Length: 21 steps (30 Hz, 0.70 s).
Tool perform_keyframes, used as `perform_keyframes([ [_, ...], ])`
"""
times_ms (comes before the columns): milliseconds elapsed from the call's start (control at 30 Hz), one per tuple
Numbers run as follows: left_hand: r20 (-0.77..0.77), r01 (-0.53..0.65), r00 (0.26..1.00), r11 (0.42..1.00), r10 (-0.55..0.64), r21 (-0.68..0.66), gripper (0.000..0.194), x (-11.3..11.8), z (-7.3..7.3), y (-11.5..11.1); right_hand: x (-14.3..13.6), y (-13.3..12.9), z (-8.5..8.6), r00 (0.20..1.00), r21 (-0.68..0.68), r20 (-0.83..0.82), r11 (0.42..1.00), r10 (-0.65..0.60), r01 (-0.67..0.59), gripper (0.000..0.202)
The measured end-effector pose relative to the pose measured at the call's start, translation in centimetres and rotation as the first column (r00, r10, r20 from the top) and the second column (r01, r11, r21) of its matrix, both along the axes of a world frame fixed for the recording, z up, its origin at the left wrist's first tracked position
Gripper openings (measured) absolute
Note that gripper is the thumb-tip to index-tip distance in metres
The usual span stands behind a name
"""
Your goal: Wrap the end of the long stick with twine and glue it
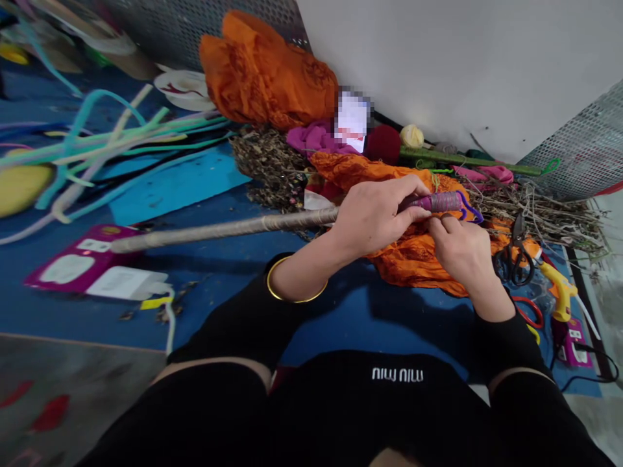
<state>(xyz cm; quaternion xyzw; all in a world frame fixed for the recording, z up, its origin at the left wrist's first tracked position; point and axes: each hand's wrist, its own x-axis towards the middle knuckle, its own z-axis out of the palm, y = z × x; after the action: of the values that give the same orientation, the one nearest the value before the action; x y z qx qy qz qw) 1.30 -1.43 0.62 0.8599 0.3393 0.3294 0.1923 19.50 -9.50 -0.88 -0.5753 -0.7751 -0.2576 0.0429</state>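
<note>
L hand (pixel 370 214) has its grip clamped on long grey-brown wrapped stick (pixel 233 231) above blue counter (pixel 341 331); R hand (pixel 460 250) is nr purple thread-wound end (pixel 446 202), can't tell if grip's closed.

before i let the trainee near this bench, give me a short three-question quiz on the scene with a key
1. True or false: the left hand holds the pole.
2. Which is nearest the right hand: A bangle, B scissors, or C glue gun?
3. What colour is the cloth beneath the hands?

Key: 1 true; 2 B; 3 orange.
</note>
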Motion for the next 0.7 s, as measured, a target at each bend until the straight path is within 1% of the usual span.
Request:
perform_keyframes([
  [100,0.009,-0.023,1.000,1.000,0.023,0.019,0.031,0.0,-0.2,0.0,-0.2,0.6,-1.3,0.995,0.024,-0.089,0.999,-0.036,0.038,0.033],
  [167,0.036,-0.038,0.999,0.998,0.036,0.054,0.033,0.1,-0.3,0.0,-0.1,1.0,-2.2,0.967,0.043,-0.253,0.999,-0.008,0.020,0.033],
  [200,0.055,-0.039,0.998,0.997,0.035,0.071,0.033,0.0,-0.4,0.0,0.0,1.3,-2.5,0.925,0.043,-0.378,0.999,0.030,-0.015,0.032],
  [233,0.074,-0.034,0.997,0.996,0.027,0.086,0.033,0.0,-0.5,-0.1,0.1,1.6,-2.9,0.848,0.029,-0.524,0.997,0.075,-0.071,0.031],
  [267,0.091,-0.025,0.996,0.995,0.016,0.100,0.033,0.0,-0.5,-0.2,0.3,2.0,-3.2,0.727,0.002,-0.678,0.990,0.106,-0.143,0.031],
  [300,0.104,-0.017,0.995,0.993,0.005,0.115,0.034,-0.1,-0.5,-0.2,0.5,2.3,-3.4,0.562,-0.033,-0.820,0.973,0.104,-0.228,0.033],
  [333,0.111,-0.012,0.994,0.991,-0.003,0.130,0.035,-0.2,-0.4,-0.3,0.7,2.7,-3.5,0.369,-0.065,-0.927,0.946,0.060,-0.317,0.036],
  [367,0.114,-0.012,0.993,0.989,-0.004,0.148,0.036,-0.2,-0.4,-0.3,0.9,3.0,-3.7,0.172,-0.088,-0.985,0.913,-0.020,-0.399,0.039],
  [400,0.113,-0.019,0.994,0.986,0.000,0.168,0.037,-0.3,-0.3,-0.3,1.0,3.3,-3.8,-0.012,-0.097,-0.993,0.885,-0.115,-0.455,0.041],
  [433,0.109,-0.027,0.994,0.982,0.006,0.187,0.039,-0.4,-0.3,-0.4,1.1,3.6,-3.9,-0.178,-0.092,-0.964,0.874,-0.198,-0.477,0.044],
  [467,0.103,-0.032,0.995,0.979,0.011,0.203,0.040,-0.4,-0.2,-0.4,1.2,3.9,-4.0,-0.320,-0.083,-0.912,0.878,-0.258,-0.472,0.046],
  [500,0.096,-0.033,0.995,0.976,0.013,0.215,0.041,-0.4,-0.2,-0.4,1.2,4.1,-4.0,-0.433,-0.079,-0.852,0.890,-0.294,-0.449,0.048],
  [533,0.087,-0.030,0.996,0.974,0.011,0.226,0.042,-0.4,-0.3,-0.5,1.2,4.2,-4.0,-0.515,-0.083,-0.798,0.904,-0.313,-0.420,0.048],
  [567,0.078,-0.024,0.997,0.972,0.005,0.234,0.042,-0.3,-0.4,-0.5,1.2,4.3,-3.9,-0.568,-0.087,-0.759,0.914,-0.318,-0.397,0.047],
  [600,0.069,-0.013,0.998,0.971,-0.004,0.240,0.042,-0.2,-0.5,-0.6,1.2,4.4,-3.8,-0.595,-0.083,-0.741,0.921,-0.313,-0.381,0.045],
  [700,0.034,0.043,0.998,0.965,-0.053,0.257,0.042,0.5,-1.2,-0.9,1.2,4.5,-3.1,-0.593,-0.001,-0.771,0.932,-0.231,-0.362,0.042],
])
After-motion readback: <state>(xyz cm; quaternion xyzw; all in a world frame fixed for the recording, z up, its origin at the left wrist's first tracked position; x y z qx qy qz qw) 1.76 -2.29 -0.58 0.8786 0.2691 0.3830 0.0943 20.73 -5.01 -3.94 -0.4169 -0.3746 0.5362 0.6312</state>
